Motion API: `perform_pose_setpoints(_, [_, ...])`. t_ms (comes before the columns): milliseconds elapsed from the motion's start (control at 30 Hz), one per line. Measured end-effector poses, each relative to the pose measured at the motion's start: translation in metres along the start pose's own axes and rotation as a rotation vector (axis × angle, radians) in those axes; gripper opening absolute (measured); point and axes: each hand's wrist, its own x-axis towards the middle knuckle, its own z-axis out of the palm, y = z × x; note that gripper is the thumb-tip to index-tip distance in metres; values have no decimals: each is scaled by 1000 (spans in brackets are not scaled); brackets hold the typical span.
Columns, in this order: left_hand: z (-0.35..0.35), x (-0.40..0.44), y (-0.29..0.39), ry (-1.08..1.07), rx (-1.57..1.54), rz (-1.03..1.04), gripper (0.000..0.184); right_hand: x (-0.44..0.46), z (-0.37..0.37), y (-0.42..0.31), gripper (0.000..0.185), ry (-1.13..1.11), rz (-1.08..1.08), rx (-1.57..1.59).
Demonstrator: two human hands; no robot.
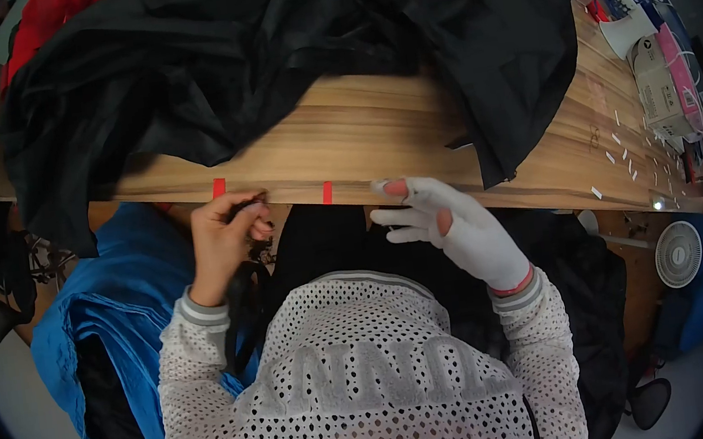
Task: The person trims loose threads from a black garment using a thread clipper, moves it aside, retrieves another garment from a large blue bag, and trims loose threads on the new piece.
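My left hand is bare and hovers at the table's front edge, its fingers pinched together. Something small and dark shows at the fingertips, too small to name. My right hand wears a white glove with the thumb and one fingertip uncovered. Its fingers are spread, with nothing in them, just in front of the table edge. Beyond both hands a black garment lies crumpled across the wooden table, one part hanging over the edge at the left. Two red strips of tape mark the table edge between my hands.
Red fabric lies at the back left. Boxes and packets stand at the right end, near scattered small white pieces. Blue cloth hangs below the table at left; a white fan is at lower right.
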Motion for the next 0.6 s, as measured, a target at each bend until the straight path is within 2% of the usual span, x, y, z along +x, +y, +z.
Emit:
perform_pose_setpoints(67, [-40,5,-12,-209,8,49,17,-2,-4,-8,78,43,-13,-14])
perform_pose_setpoints(100, [-46,5,-7,-284,274,156,18,-2,-5,-8,79,59,-29,33])
perform_pose_setpoints(133, [-53,6,-12,-284,269,165,18,-2,-5,-9,79,73,-45,78])
perform_pose_setpoints(200, [-73,11,-39,-408,772,106,25,-2,-5,-17,75,39,-59,-3])
perform_pose_setpoints(233, [-85,13,-60,-411,883,163,27,-2,-3,-20,70,5,-73,-71])
perform_pose_setpoints(267, [-91,1,-80,-253,1364,293,32,-2,0,-24,63,25,-91,-103])
perform_pose_setpoints(333, [-141,4,-156,-243,1798,260,51,1,1,-29,60,51,-217,-382])
perform_pose_setpoints(367, [-164,24,-180,-200,1810,249,51,6,5,-37,68,125,-353,-653])
perform_pose_setpoints(400, [-173,43,-175,-343,1659,-318,53,15,9,-47,72,224,-506,-953])
perform_pose_setpoints(433, [-180,43,-173,-408,1525,-586,54,26,13,-56,77,336,-658,-1249])
perform_pose_setpoints(467, [-187,42,-171,-449,1403,-853,56,39,10,-61,87,398,-693,-1352])
perform_pose_setpoints(500, [-154,20,-126,-248,1514,-711,58,52,7,-65,89,440,-681,-1482])
perform_pose_setpoints(567, [-149,4,-113,-27,1605,-560,61,86,-4,-72,99,492,-680,-1729])
perform_pose_setpoints(600, [-176,6,-136,108,1412,-449,62,104,-6,-74,101,476,-596,-1865])
